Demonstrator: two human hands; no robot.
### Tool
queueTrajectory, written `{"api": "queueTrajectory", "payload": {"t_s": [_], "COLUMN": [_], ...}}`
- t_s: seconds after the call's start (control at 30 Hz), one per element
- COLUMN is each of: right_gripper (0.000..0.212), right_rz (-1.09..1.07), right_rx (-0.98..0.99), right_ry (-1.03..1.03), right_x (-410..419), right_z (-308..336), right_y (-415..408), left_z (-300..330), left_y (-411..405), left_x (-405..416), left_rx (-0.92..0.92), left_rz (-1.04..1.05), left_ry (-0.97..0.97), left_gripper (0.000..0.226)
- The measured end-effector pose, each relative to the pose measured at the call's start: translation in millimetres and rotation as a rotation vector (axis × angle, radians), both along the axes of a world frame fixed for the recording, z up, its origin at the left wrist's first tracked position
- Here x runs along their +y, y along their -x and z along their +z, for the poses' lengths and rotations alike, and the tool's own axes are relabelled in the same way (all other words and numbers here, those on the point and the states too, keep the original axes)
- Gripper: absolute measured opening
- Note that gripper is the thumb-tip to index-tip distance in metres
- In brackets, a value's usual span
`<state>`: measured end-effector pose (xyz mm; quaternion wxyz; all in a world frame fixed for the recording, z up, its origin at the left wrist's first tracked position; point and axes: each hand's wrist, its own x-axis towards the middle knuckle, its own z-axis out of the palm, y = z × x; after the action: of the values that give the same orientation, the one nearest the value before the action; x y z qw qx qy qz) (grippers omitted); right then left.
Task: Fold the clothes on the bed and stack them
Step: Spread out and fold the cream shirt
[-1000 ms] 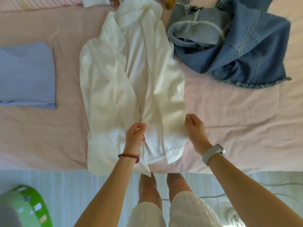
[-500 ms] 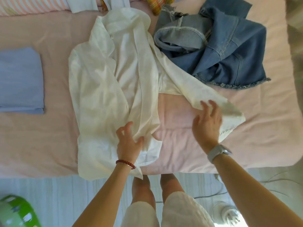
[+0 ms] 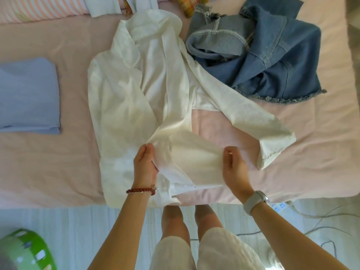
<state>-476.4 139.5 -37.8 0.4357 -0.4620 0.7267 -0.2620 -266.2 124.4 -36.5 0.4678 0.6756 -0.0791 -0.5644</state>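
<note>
The bed (image 3: 58,162), covered in a pink sheet, fills most of the view, its near edge running across just above the pale floor (image 3: 78,227). Spread down the middle of it lies the white jacket (image 3: 120,106), collar up at the far end, hem hanging a touch over the near edge. Its right sleeve (image 3: 243,114) is flung out sideways across the sheet, cuff pointing toward the right, and part of that sleeve overlaps the denim jacket (image 3: 276,59), which sits crumpled at the far right of the bed with its frayed hem showing. Over on the left, well apart from the white jacket, a folded blue garment (image 3: 27,94) lies flat and square. Along the far edge there is a striped pillow (image 3: 39,8) and a scrap of plaid fabric (image 3: 191,4). Down at the bottom left corner, a green round thing (image 3: 25,250) sits on the floor, too cut off to name.

Now the hands. The left hand (image 3: 145,168), red bead bracelet (image 3: 141,190) at the wrist, has its thumb and fingers closed on the front panel of the white jacket near the hem. The right hand (image 3: 233,168), with a white watch (image 3: 255,201) on the wrist, pinches the far edge of that same panel, fingers curled over the cloth. Between the two hands the panel is stretched across.
</note>
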Motion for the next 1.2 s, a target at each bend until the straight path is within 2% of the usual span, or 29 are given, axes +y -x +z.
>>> {"api": "queueTrajectory", "payload": {"t_s": [0.07, 0.1, 0.17, 0.23, 0.3, 0.33, 0.4, 0.47, 0.57, 0.67, 0.77, 0.83, 0.87, 0.97, 1.03, 1.07, 1.1, 1.2], "right_gripper": [0.017, 0.014, 0.012, 0.017, 0.029, 0.034, 0.043, 0.050, 0.054, 0.040, 0.028, 0.026, 0.023, 0.019, 0.027, 0.033, 0.038, 0.046], "right_rz": [-0.144, -0.165, -0.088, 0.039, 0.104, 0.123, 0.184, 0.230, 0.186, 0.092, 0.081, 0.026, -0.001, -0.019, -0.030, -0.016, 0.029, 0.291], "right_rx": [0.102, 0.153, 0.283, 0.390, 0.420, 0.421, 0.419, 0.405, 0.438, 0.405, 0.365, 0.423, 0.470, 0.593, 0.609, 0.594, 0.575, 0.531], "right_ry": [0.083, 0.032, -0.198, -0.381, -0.391, -0.344, -0.289, -0.343, -0.443, -0.510, -0.480, -0.372, -0.299, -0.115, -0.082, -0.043, 0.006, 0.051], "right_x": [0, 0, 2, 8, 10, 10, 8, 6, 4, 1, 0, 1, 2, 7, 8, 7, 6, 3], "right_z": [3, 0, -13, -26, -29, -29, -30, -32, -39, -47, -47, -41, -38, -34, -33, -31, -29, -32], "right_y": [22, 32, 43, 46, 38, 33, 23, 13, 6, 13, 19, 24, 27, 36, 38, 38, 35, 26], "left_z": [-6, -15, -33, -44, -44, -41, -38, -41, -47, -50, -57, -51, -40, -5, 0, -6, -15, -48], "left_y": [-8, -14, -22, -21, -10, -3, 11, 21, 28, 26, 23, 26, 29, 32, 28, 25, 23, 16], "left_x": [4, 9, 20, 30, 37, 40, 47, 53, 53, 48, 46, 43, 41, 36, 40, 44, 48, 63], "left_rx": [-0.143, -0.205, -0.290, -0.322, -0.373, -0.457, -0.639, -0.736, -0.738, -0.746, -0.803, -0.700, -0.560, 0.051, 0.314, 0.353, 0.300, -0.072], "left_rz": [0.082, 0.083, -0.067, -0.258, -0.307, -0.328, -0.427, -0.539, -0.622, -0.666, -0.672, -0.553, -0.466, -0.334, -0.336, -0.302, -0.281, -0.398], "left_ry": [-0.087, -0.171, -0.355, -0.459, -0.458, -0.434, -0.427, -0.491, -0.660, -0.782, -0.646, -0.449, -0.356, -0.086, -0.015, -0.035, -0.122, -0.492], "left_gripper": [0.027, 0.026, 0.022, 0.023, 0.050, 0.063, 0.075, 0.071, 0.059, 0.045, 0.022, 0.020, 0.023, 0.009, 0.023, 0.027, 0.025, 0.017]}}
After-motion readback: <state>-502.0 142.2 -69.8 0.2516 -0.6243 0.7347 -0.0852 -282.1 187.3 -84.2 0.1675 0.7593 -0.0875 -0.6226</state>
